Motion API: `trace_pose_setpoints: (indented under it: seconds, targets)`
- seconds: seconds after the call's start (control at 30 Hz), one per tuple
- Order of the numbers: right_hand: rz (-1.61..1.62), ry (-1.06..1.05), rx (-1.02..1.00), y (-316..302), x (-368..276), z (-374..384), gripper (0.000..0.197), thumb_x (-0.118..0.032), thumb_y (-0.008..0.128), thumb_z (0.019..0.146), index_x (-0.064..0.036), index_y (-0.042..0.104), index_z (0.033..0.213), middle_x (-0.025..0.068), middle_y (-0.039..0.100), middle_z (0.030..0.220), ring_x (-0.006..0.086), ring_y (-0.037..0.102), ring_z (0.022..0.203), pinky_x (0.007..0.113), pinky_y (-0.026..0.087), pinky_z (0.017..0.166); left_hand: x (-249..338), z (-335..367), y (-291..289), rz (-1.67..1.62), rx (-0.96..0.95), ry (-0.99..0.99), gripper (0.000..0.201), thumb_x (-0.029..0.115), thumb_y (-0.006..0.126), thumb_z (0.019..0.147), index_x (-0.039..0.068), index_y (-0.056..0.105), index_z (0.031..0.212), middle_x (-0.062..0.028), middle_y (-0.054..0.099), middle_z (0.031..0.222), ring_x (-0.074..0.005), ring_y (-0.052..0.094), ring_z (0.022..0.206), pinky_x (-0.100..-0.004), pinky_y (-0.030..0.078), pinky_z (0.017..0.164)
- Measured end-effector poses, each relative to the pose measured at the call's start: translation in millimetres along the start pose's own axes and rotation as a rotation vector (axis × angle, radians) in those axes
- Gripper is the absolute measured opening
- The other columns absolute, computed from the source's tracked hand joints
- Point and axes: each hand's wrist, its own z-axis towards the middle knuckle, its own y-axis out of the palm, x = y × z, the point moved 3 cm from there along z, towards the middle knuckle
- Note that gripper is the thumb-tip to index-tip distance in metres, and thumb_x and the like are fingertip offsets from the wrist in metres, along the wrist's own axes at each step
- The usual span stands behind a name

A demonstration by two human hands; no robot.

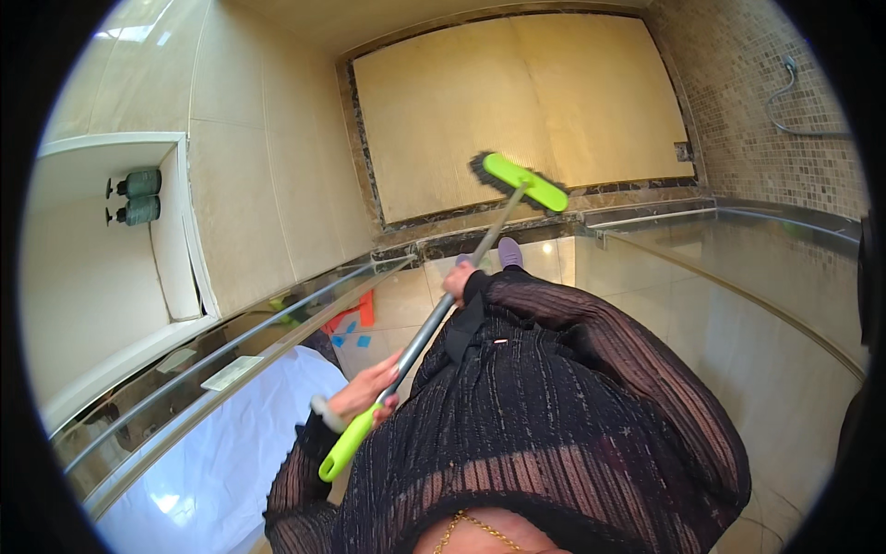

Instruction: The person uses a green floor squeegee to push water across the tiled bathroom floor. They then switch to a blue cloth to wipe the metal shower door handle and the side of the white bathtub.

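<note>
A long-handled brush (429, 328) with a grey pole slants across in front of me. Its bright green head (526, 181), fringed with dark bristles, is over the near part of the shower floor (443, 120); whether the bristles touch it, I cannot tell. My right hand (459, 280) is closed round the middle of the pole. Lower down, my left hand (367, 391) holds the pole just above the green grip (348, 448), whose looped end points toward my left side. A pale band circles my left wrist.
Dark stone edging (480, 220) borders the shower floor just beyond my purple shoes (509, 253). Glass panels with metal rails (738, 291) stand at both sides. Two pump bottles (141, 197) sit in a wall niche at left. A shower hose (780, 97) hangs on the mosaic wall.
</note>
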Motion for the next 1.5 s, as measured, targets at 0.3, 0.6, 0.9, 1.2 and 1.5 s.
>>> trace_pose_setpoints:
  seconds: [0.3,0.6,0.9,1.2,1.5]
  targets:
    - [-0.085,0.323,0.313,6,140,-78,0.016,-0.022,0.069,0.055,-0.0145,0.064,0.068,0.0049,0.060,0.073,0.0257,0.057,0.079,0.038,0.045,0.072,63,137,22,0.592,-0.128,0.284,0.053,0.033,0.036,0.094,0.014,0.017,0.140,-0.0093,0.051,0.104,-0.0150,0.048,0.089,-0.0264,0.040,0.077]
    - [0.033,-0.005,-0.192,1,-16,17,0.024,-0.026,0.066,0.065,-0.0124,0.068,0.084,0.0120,0.065,0.084,0.0271,0.063,0.082,0.041,0.050,0.071,-16,-4,5,0.287,0.057,0.177,0.062,0.024,0.049,0.089,0.015,0.014,0.141,-0.0029,0.047,0.092,-0.0084,0.050,0.074,-0.0210,0.043,0.063]
    - [0.088,-0.171,-0.019,-25,-53,33,0.009,-0.025,0.065,0.057,-0.0188,0.060,0.061,0.0053,0.060,0.062,0.0266,0.062,0.065,0.038,0.048,0.058,-22,-35,-1,0.232,0.095,0.229,0.080,0.003,0.061,0.078,0.011,0.012,0.141,-0.0060,0.053,0.099,-0.0092,0.053,0.080,-0.0232,0.045,0.069]
    - [-0.079,0.206,0.044,-30,112,-21,0.023,-0.030,0.063,0.064,-0.0127,0.067,0.078,0.0090,0.065,0.079,0.0269,0.063,0.078,0.040,0.051,0.065,108,62,30,0.329,-0.150,0.058,0.082,0.007,0.058,0.081,0.019,0.004,0.141,0.0039,0.043,0.056,-0.0057,0.044,0.041,-0.0218,0.041,0.036]
    - [-0.249,0.606,-0.024,59,200,-54,0.015,-0.022,0.059,0.071,-0.0148,0.068,0.082,0.0063,0.065,0.082,0.0244,0.062,0.085,0.040,0.047,0.070,64,129,19,0.820,-0.054,0.346,0.066,0.026,0.052,0.088,0.020,0.014,0.141,-0.0063,0.050,0.073,-0.0130,0.053,0.056,-0.0288,0.047,0.052]
